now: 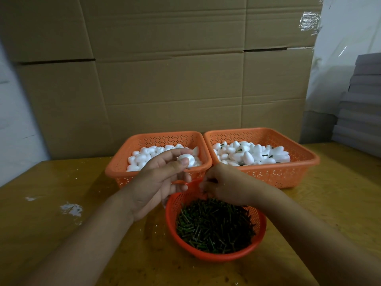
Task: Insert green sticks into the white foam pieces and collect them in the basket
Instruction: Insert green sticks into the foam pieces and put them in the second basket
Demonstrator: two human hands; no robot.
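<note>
A person sits at a worn, yellowish wooden table (61,234), seen from above through a camera on their head. The tabletop is scuffed, with white flecks and a pale scraped patch on the left side.

The left hand (162,182) is raised above the table, thumb and fingers pinching a single white foam piece (186,159) just in front of the left orange basket (123,162). That basket is filled with plain white foam pieces (144,155).

The right hand (226,184) reaches down with fingers curled at the far rim of a round orange bowl (216,256), which sits nearest the person and holds a heap of short green sticks (214,226). Whether the fingers already hold a stick cannot be told (the fingertips are turned away and blurred).

The right orange basket (288,172) stands touching the left one, side by side at the back of the table. It holds white foam pieces with green sticks poking out (253,154).

Behind the table, large brown cardboard boxes (175,69) are stacked into a wall that fills most of the background. To the right hangs a sheet of pale plastic (346,38), and a stack of flat grey sheets (362,104) rises at the right edge. The lighting is dim and even.
</note>
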